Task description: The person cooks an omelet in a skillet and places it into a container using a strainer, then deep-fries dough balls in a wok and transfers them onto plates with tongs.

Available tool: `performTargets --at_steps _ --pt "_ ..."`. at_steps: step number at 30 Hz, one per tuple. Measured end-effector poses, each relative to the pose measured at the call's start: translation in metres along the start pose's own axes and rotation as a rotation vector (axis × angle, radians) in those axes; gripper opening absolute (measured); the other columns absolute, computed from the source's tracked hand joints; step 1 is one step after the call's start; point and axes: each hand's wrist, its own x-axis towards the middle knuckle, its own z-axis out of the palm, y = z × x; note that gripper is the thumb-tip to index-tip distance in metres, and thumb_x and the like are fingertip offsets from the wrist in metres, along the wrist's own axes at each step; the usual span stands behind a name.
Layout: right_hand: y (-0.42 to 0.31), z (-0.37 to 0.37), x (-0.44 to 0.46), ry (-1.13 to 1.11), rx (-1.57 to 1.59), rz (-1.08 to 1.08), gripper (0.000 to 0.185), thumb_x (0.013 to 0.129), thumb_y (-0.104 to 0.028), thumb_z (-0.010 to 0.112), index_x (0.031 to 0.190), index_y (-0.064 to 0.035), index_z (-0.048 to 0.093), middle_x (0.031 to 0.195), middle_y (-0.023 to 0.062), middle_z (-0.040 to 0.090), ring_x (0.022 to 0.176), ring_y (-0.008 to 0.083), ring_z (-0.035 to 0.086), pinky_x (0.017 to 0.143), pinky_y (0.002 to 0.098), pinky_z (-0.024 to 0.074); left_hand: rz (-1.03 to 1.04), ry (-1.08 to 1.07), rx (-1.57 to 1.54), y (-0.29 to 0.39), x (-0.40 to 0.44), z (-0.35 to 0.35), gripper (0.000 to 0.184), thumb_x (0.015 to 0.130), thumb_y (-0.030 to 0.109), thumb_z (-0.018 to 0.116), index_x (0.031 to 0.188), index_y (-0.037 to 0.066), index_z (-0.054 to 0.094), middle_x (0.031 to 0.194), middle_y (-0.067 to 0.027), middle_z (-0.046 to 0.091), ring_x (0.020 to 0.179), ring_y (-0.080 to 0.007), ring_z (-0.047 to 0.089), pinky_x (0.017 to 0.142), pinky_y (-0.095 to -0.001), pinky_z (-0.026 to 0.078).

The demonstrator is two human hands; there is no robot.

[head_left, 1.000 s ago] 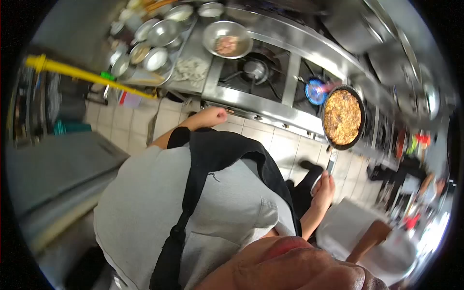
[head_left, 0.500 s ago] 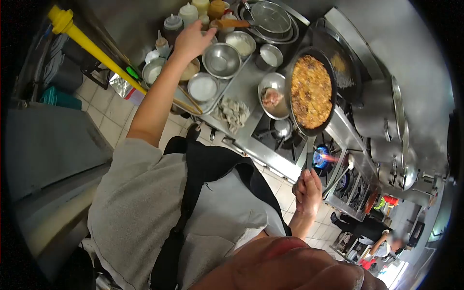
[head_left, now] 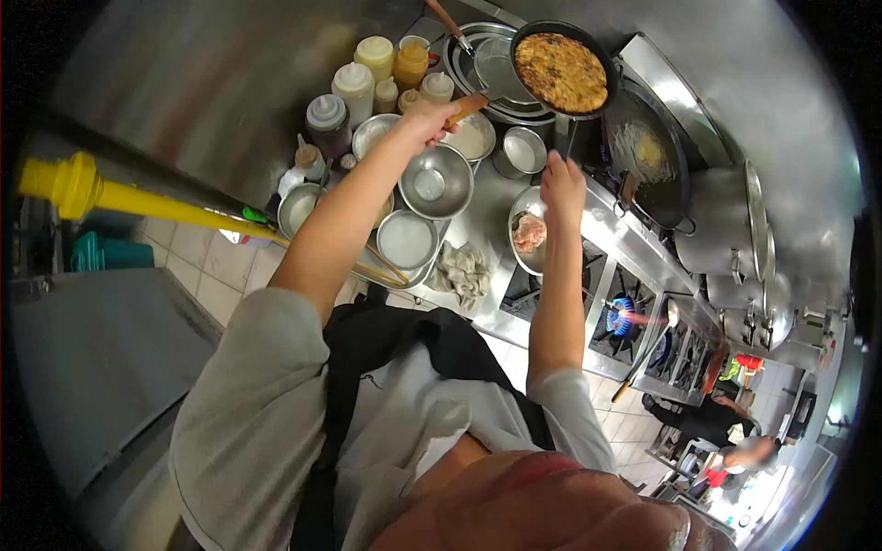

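My left hand (head_left: 430,127) is closed round the wooden handle (head_left: 467,107) of a utensil whose metal end reaches toward a mesh strainer (head_left: 501,69). My right hand (head_left: 563,188) grips the handle of a black frying pan (head_left: 609,95), raised beside the strainer. A browned, flat round of food (head_left: 562,73) fills the pan. Below my left hand are an empty-looking metal bowl (head_left: 435,182) and a bowl of white contents (head_left: 408,241). A metal bowl with pink pieces (head_left: 529,232) stands partly behind my right forearm.
Squeeze bottles (head_left: 354,87) stand at the back left, and a crumpled cloth (head_left: 461,274) lies at the counter edge. A blue flame (head_left: 621,315) burns on the stove. A large wok (head_left: 648,151) and pots (head_left: 726,216) line the right. Another person (head_left: 703,421) stands farther off.
My right hand has carried the pan up and away from the burner, to beside the strainer. My left hand, empty before, has closed on the wooden handle.
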Motion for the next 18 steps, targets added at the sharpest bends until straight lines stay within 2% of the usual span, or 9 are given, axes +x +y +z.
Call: performTargets --at_steps 1,4,6,7,9,10,11,14,18 --pt "0.013 0.008 0.028 0.026 -0.098 -0.059 0.021 0.093 -0.021 0.062 0.079 -0.0051 0.056 0.064 -0.0025 0.048 0.051 0.0078 0.04 0.047 0.0258 0.0312 -0.006 -0.007 0.007 0.003 -0.004 0.004 0.025 0.096 0.033 0.058 0.105 0.009 0.061 0.077 0.0011 0.059 0.048 -0.0049 0.035 0.043 -0.0231 0.026" --pt "0.048 0.03 0.098 0.066 -0.037 -0.054 0.023 0.093 -0.019 0.061 0.077 -0.0019 0.06 0.063 -0.0004 0.05 0.055 0.0093 0.044 0.05 0.0284 0.0349 0.015 -0.007 -0.028 0.006 -0.015 0.014 0.028 0.096 0.033 0.055 0.106 0.008 0.062 0.076 0.0007 0.059 0.048 -0.0054 0.035 0.043 -0.0241 0.027" --pt "0.07 0.035 0.133 0.069 -0.227 0.022 0.027 0.09 -0.021 0.063 0.079 0.0029 0.064 0.07 0.0096 0.062 0.064 0.0185 0.058 0.059 0.0346 0.0443 0.017 0.002 -0.021 0.008 -0.016 0.016 0.028 0.096 0.033 0.056 0.107 0.008 0.062 0.076 0.0003 0.06 0.048 -0.0054 0.036 0.042 -0.0242 0.028" --pt "0.086 0.037 0.152 0.065 -0.228 0.024 0.027 0.09 -0.021 0.063 0.079 0.0029 0.064 0.07 0.0096 0.062 0.064 0.0185 0.058 0.059 0.0346 0.0443 0.02 0.017 -0.017 0.007 -0.015 0.015 0.028 0.096 0.033 0.056 0.107 0.008 0.063 0.076 0.0 0.061 0.048 -0.0054 0.037 0.042 -0.0244 0.028" --pt "0.115 0.038 0.18 0.147 -0.512 -0.041 0.03 0.087 -0.023 0.064 0.084 0.0064 0.066 0.083 0.0202 0.069 0.082 0.0315 0.067 0.072 0.041 0.0486 0.035 0.016 -0.026 0.001 -0.013 0.015 0.028 0.096 0.033 0.056 0.107 0.007 0.064 0.076 -0.0004 0.062 0.049 -0.0054 0.039 0.042 -0.0244 0.029" --pt "0.119 0.038 0.186 0.122 -0.558 -0.016 0.035 0.086 -0.029 0.064 0.089 0.0057 0.067 0.096 0.027 0.069 0.095 0.0424 0.066 0.084 0.0446 0.0486 0.056 0.007 -0.034 -0.002 -0.01 0.015 0.029 0.096 0.032 0.056 0.106 0.007 0.064 0.076 -0.0008 0.062 0.049 -0.0053 0.04 0.042 -0.0244 0.03" --pt "0.111 0.042 0.178 0.115 -0.562 -0.013 0.035 0.086 -0.029 0.064 0.089 0.0057 0.067 0.096 0.027 0.069 0.095 0.0424 0.066 0.084 0.0446 0.0486 0.053 0.013 -0.039 -0.006 -0.005 0.014 0.029 0.096 0.032 0.056 0.106 0.007 0.064 0.076 -0.0008 0.062 0.049 -0.0053 0.04 0.042 -0.0244 0.03" --pt "0.093 0.041 0.166 0.126 -0.953 -0.168 0.042 0.088 -0.036 0.059 0.093 0.0042 0.068 0.105 0.0292 0.067 0.101 0.0461 0.063 0.088 0.0494 0.0489 0.06 -0.009 -0.059 -0.01 0.0 0.013 0.031 0.093 0.035 0.058 0.106 0.008 0.067 0.074 -0.0017 0.065 0.049 -0.0062 0.043 0.041 -0.0245 0.03" --pt "0.073 0.039 0.157 0.15 -1.204 -0.23 0.038 0.092 -0.034 0.052 0.102 0.0008 0.064 0.102 0.0271 0.068 0.1 0.0448 0.065 0.087 0.0517 0.0505 0.042 0.009 -0.05 -0.008 -0.004 0.013 0.03 0.096 0.031 0.057 0.107 0.004 0.065 0.075 -0.0019 0.064 0.05 -0.0059 0.044 0.043 -0.0244 0.032"
